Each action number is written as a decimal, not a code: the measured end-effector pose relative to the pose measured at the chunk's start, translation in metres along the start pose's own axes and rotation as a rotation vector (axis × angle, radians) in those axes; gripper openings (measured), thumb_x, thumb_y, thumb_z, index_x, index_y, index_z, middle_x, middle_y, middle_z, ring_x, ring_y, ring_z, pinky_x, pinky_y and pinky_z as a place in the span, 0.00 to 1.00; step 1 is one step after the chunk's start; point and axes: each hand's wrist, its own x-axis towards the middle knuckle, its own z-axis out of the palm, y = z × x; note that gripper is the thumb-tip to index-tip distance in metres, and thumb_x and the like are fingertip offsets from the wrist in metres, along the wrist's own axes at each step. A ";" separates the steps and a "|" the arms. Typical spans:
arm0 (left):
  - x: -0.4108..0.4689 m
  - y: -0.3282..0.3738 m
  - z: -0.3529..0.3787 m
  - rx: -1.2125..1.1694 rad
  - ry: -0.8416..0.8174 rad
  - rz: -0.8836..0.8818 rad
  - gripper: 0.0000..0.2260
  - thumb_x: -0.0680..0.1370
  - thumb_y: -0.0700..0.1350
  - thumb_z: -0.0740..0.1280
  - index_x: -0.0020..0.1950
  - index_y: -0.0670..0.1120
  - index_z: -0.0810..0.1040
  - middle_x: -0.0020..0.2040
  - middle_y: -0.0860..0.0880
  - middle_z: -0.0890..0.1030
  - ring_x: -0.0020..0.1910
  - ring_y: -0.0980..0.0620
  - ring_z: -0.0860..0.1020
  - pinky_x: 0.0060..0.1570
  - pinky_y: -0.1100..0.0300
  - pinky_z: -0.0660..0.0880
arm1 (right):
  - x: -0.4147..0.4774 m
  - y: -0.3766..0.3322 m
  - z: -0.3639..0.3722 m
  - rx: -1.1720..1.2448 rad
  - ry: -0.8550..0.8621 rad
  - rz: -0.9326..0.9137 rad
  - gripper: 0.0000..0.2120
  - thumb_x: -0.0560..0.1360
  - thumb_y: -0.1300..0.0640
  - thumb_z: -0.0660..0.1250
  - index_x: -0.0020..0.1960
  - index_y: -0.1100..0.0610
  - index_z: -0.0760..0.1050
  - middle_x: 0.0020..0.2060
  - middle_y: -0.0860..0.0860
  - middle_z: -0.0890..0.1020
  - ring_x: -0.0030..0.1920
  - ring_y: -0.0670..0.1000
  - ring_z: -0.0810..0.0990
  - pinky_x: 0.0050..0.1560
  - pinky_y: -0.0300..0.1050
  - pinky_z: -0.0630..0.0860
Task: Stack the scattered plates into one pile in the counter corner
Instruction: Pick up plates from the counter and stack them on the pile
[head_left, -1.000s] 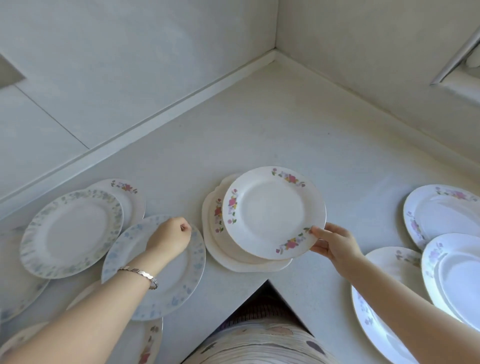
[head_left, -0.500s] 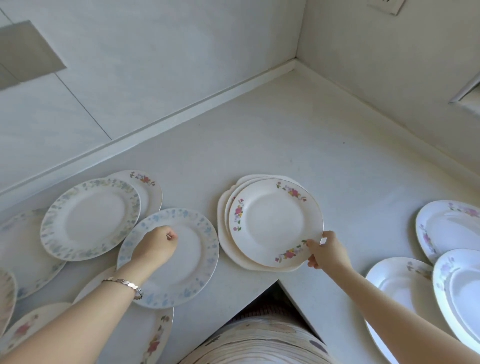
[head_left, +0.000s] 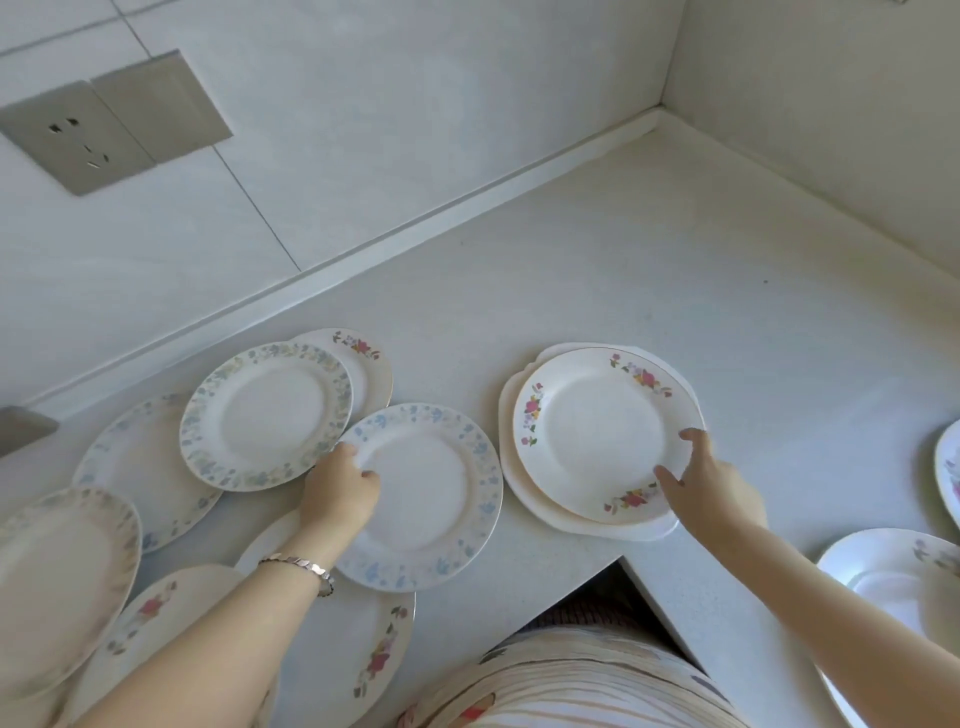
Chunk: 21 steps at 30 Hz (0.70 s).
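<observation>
Counter (head_left: 649, 270) toward corner bare, open path; plate stack (head_left: 592, 436) mid-counter; scattered plates (head_left: 265, 415) crowd left.

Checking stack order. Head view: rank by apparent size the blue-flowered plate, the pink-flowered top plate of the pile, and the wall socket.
1-2. blue-flowered plate and pink-flowered top plate: look alike, unranked.
3. wall socket: smallest, though it sits farther away.

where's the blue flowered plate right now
In the head view, left of centre: the blue flowered plate lies on the counter beside the small pile, left hand on its rim.

A pale L-shaped counter (head_left: 649, 291) carries scattered floral plates (head_left: 265, 415) and a small pile (head_left: 597, 436), its corner bare.
</observation>
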 end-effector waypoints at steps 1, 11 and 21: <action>0.000 -0.007 -0.001 -0.018 0.030 -0.058 0.18 0.75 0.40 0.61 0.65 0.37 0.70 0.64 0.36 0.73 0.63 0.37 0.72 0.62 0.51 0.68 | -0.002 -0.008 0.000 0.002 -0.036 -0.052 0.20 0.78 0.51 0.58 0.68 0.51 0.59 0.38 0.49 0.79 0.38 0.54 0.77 0.29 0.41 0.67; 0.008 -0.065 0.016 -0.859 -0.189 -0.560 0.13 0.77 0.46 0.63 0.57 0.39 0.76 0.53 0.38 0.79 0.51 0.40 0.79 0.48 0.47 0.77 | -0.005 -0.041 0.015 0.024 -0.293 -0.271 0.03 0.76 0.53 0.61 0.48 0.45 0.71 0.30 0.43 0.78 0.38 0.48 0.79 0.53 0.50 0.78; -0.031 -0.035 0.011 -0.881 0.202 -0.557 0.19 0.81 0.48 0.55 0.61 0.34 0.73 0.61 0.34 0.76 0.55 0.38 0.76 0.57 0.47 0.73 | 0.006 -0.027 0.010 0.159 -0.264 -0.212 0.05 0.77 0.58 0.62 0.51 0.54 0.76 0.28 0.47 0.79 0.32 0.46 0.77 0.35 0.37 0.72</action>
